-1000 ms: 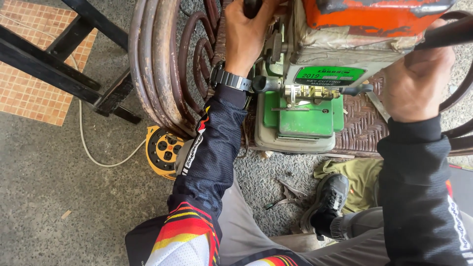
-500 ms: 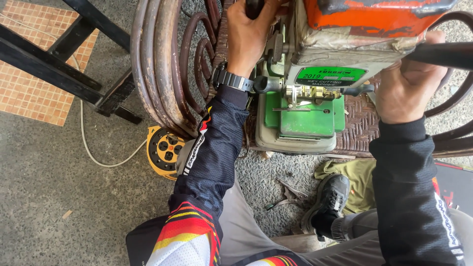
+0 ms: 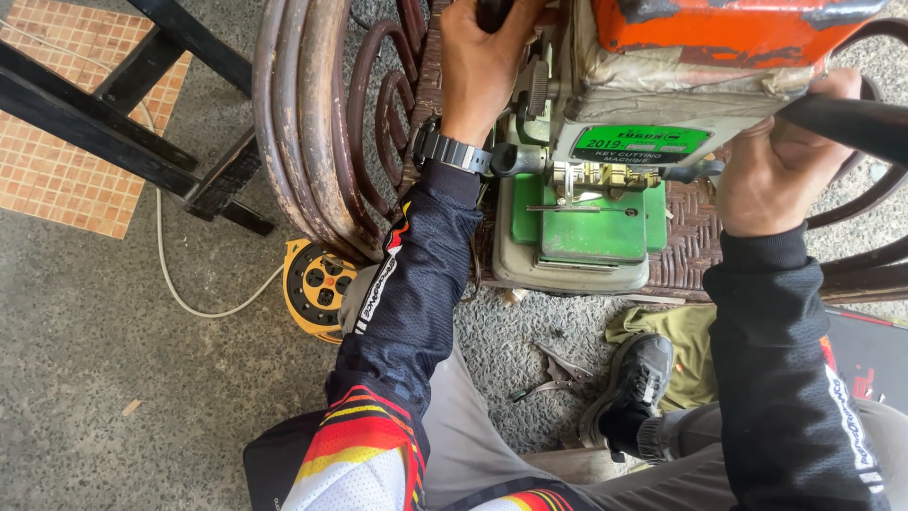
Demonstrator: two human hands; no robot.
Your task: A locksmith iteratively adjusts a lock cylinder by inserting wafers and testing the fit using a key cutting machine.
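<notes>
We see the green key-cutting machine sitting on a woven rattan chair. Left hand, at the machine's upper left, has its grip closed on a dark knob. Right hand, to the machine's right, is wrapped around a black lever. A key blank appears clamped in the vise; cutting looks in progress, completion unclear. Yellow cord reel lies on the floor lower left of the machine.

- Dark navy mesh sleeves, white lettering along the forearms
- Red, orange, yellow stripes on the upper left arm
- Black wristwatch, left wrist
- Grey trousers
- Black shoe
</notes>
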